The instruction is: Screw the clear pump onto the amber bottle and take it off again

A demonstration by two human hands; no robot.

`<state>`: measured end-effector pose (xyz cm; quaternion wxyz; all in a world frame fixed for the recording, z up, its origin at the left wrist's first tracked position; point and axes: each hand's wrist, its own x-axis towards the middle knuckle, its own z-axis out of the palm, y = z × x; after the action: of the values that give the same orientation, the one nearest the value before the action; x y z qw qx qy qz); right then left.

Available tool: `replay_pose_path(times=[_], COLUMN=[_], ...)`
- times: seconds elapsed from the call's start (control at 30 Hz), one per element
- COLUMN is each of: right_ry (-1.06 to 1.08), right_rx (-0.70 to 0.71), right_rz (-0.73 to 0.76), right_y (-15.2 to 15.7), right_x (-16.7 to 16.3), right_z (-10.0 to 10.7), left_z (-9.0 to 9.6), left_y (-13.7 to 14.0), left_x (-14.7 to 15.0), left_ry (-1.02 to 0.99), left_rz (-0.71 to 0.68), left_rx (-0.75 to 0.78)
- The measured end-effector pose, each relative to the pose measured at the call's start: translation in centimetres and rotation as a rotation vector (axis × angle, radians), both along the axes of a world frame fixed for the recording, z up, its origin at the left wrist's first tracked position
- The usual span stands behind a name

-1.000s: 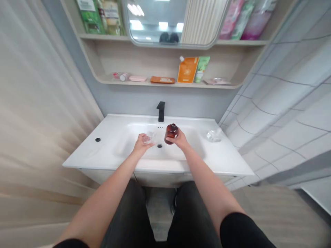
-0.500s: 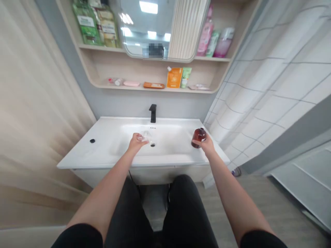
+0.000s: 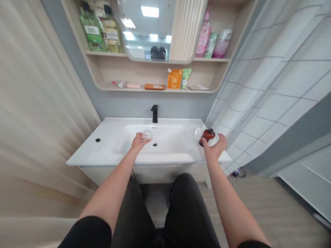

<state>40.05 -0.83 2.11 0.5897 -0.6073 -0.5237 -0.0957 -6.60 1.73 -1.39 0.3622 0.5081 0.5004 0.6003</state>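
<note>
Amber bottle [image 3: 209,134] looks parked, three o'clock, my right hand [image 3: 213,148] spread open; clear cup [image 3: 148,133], clasped in my left hand [image 3: 138,142], isn't down yet.

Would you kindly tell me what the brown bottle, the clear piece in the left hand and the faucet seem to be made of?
Brown bottle: glossy, tinted glass or plastic, judging by its bright highlights and reddish, translucent look.
Clear piece: smooth, transparent plastic or glass, since the white basin shows through it.
Faucet: probably black-coated metal, matte-looking, with few highlights.
</note>
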Motion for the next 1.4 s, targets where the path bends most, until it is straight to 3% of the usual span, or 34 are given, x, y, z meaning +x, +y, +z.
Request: replay_pose_path(times=[0.1,0.23,0.33,0.47,0.57,0.7,0.9,1.03,1.17,1.27,1.4], right_ry=[-0.098,0.021,0.289,0.396,0.430,0.388,0.245,0.182,0.197,0.204,0.183], right_rx=[-0.073,-0.399,-0.606,-0.611,-0.589,-0.648,-0.734,-0.727,-0.742,-0.747,-0.756], right_rz=[0.369,0.887,1.057,1.266,1.259,1.085,0.856,0.857,0.904,0.939,0.938], right_y=[-2.1,-0.5,1.9,3.6,4.0,4.5,4.4,3.9,4.1,4.6,4.6], right_x=[-6.6,-17.3,-23.3,-26.0,-25.5,-25.1,-25.2,-25.1,-25.3,-25.6,-25.5], right_z=[-0.4,-1.6,-2.1,-3.1,-4.3,-5.4,-4.8,-4.2,-4.4,-4.9,-5.0], left_z=[0.3,0.9,1.1,0.9,0.7,0.3,1.6,4.6,6.5,6.3,5.0], left_y=[0.0,-0.5,-1.0,-1.2,-1.1,-1.0,-2.5,-5.6,-9.9,-12.7,-14.5], left_x=[0.2,0.3,0.3,0.3,0.4,1.1,0.1,-6.7,-16.5,-21.7,-23.7], left_ry=[-0.038,0.054,0.145,0.233,0.280,0.357,0.400,0.671,0.938,1.087,1.052], left_rz=[-0.032,-0.043,-0.086,-0.117,-0.191,-0.272,-0.135,-0.031,0.394,0.544,0.581], left_rx=[0.006,0.026,0.008,-0.008,-0.007,-0.062,-0.009,0.064,0.003,-0.189,-0.375])
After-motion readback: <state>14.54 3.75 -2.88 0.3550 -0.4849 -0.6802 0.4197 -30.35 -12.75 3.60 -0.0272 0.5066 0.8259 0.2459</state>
